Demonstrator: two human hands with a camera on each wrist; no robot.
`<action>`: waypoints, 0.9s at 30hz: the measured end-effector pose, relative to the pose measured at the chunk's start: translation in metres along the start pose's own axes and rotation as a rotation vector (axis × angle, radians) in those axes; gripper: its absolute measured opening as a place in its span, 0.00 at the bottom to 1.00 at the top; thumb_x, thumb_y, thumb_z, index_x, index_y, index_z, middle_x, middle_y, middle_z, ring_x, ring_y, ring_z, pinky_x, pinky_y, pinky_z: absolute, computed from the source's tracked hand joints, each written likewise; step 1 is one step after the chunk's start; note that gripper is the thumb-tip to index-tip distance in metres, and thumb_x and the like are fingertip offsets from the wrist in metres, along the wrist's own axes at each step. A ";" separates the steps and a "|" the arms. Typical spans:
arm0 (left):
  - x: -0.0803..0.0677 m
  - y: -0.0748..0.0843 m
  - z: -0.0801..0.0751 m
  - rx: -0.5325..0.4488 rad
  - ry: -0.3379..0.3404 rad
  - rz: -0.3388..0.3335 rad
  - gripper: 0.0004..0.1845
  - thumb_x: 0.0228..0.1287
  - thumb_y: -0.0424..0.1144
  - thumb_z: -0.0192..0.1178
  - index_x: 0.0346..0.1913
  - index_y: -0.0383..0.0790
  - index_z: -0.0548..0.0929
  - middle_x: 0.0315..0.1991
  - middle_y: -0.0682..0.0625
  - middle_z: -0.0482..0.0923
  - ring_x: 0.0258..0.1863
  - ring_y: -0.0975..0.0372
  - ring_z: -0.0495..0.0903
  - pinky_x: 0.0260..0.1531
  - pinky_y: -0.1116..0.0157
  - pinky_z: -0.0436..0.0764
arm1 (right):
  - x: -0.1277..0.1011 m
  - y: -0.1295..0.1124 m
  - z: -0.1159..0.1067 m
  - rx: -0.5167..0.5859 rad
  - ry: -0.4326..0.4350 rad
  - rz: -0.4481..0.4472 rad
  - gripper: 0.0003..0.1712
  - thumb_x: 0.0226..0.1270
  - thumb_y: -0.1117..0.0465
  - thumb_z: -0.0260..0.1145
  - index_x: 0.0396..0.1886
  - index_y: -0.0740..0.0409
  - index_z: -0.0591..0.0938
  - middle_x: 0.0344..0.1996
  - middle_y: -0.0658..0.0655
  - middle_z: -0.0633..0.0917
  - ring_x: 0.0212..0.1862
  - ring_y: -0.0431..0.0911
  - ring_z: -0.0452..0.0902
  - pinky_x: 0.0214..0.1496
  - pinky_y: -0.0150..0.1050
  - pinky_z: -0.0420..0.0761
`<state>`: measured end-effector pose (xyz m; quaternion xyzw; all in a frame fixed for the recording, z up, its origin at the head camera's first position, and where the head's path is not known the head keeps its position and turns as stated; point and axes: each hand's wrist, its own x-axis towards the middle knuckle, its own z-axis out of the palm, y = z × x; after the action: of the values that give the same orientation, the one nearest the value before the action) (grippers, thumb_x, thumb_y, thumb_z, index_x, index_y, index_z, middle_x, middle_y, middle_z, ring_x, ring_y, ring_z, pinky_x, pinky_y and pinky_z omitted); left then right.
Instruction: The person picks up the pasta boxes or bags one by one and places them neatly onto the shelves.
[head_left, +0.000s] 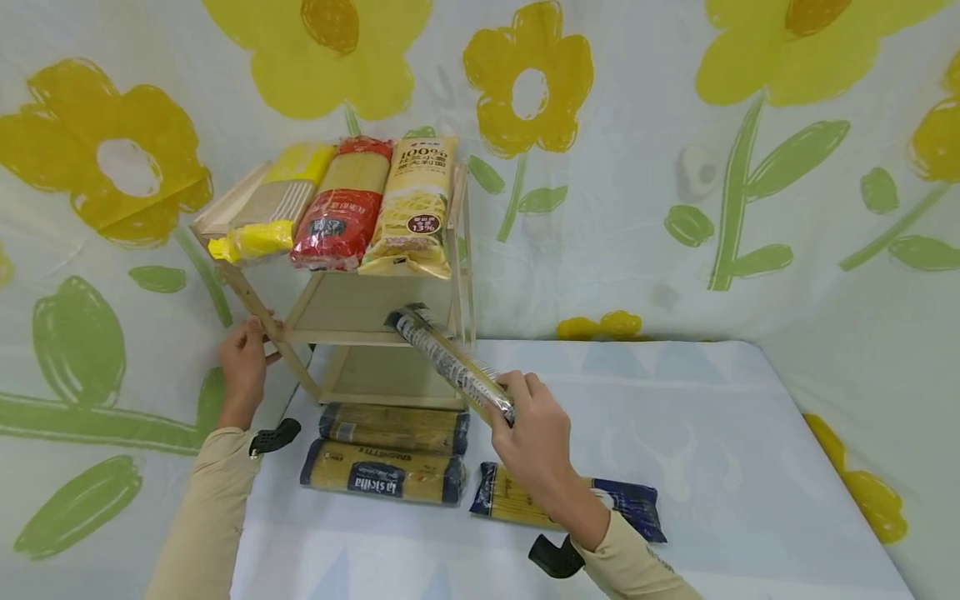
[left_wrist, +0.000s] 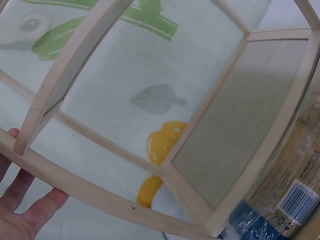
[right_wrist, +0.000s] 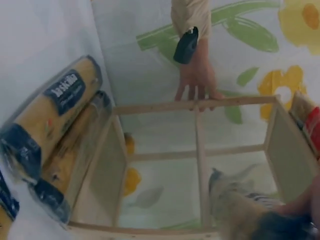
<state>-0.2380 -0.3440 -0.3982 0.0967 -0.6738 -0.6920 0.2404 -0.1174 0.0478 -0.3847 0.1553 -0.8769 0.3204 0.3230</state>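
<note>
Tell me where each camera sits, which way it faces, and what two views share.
Head: on the head, facing forward and down at the pale wooden rectangular-shelved rack; left grip, right grip and tan cloth sleeves show.
Left wrist: on that wrist, looking through the rack's frame; left fingers show, lower left.
Right wrist: on that wrist, looking into the rack, which appears turned sideways; left grip and sleeve show at top, blurred right grip at lower right.
Shared: head and right wrist both show the blue-and-gold cylindrical plastic-wrapped "la Sicilia" pack.

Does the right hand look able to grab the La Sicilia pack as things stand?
Probably not while the right hand holds another packet, though nothing lies over the La Sicilia pack.
</note>
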 end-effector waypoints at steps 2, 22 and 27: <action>0.000 0.003 0.001 0.002 -0.004 0.003 0.18 0.69 0.48 0.52 0.46 0.38 0.85 0.36 0.50 0.83 0.40 0.62 0.78 0.25 0.72 0.83 | 0.004 -0.008 0.000 -0.066 -0.093 0.009 0.20 0.56 0.58 0.73 0.44 0.57 0.76 0.28 0.56 0.76 0.18 0.43 0.68 0.13 0.32 0.67; -0.005 0.010 0.004 0.009 -0.003 -0.023 0.19 0.70 0.48 0.51 0.46 0.37 0.85 0.38 0.48 0.81 0.42 0.61 0.77 0.28 0.72 0.83 | 0.063 -0.046 0.082 -0.056 -0.232 0.186 0.25 0.63 0.58 0.63 0.56 0.63 0.70 0.37 0.65 0.78 0.14 0.45 0.64 0.09 0.34 0.60; -0.002 0.003 0.002 0.005 0.005 -0.021 0.20 0.68 0.50 0.52 0.46 0.37 0.85 0.41 0.48 0.80 0.42 0.61 0.77 0.28 0.72 0.83 | 0.074 -0.049 0.094 -0.096 -0.246 0.205 0.27 0.65 0.53 0.63 0.56 0.64 0.69 0.35 0.65 0.76 0.24 0.51 0.73 0.12 0.39 0.68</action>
<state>-0.2366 -0.3408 -0.3951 0.1062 -0.6739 -0.6924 0.2348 -0.1929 -0.0554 -0.3680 0.0875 -0.9354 0.2878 0.1859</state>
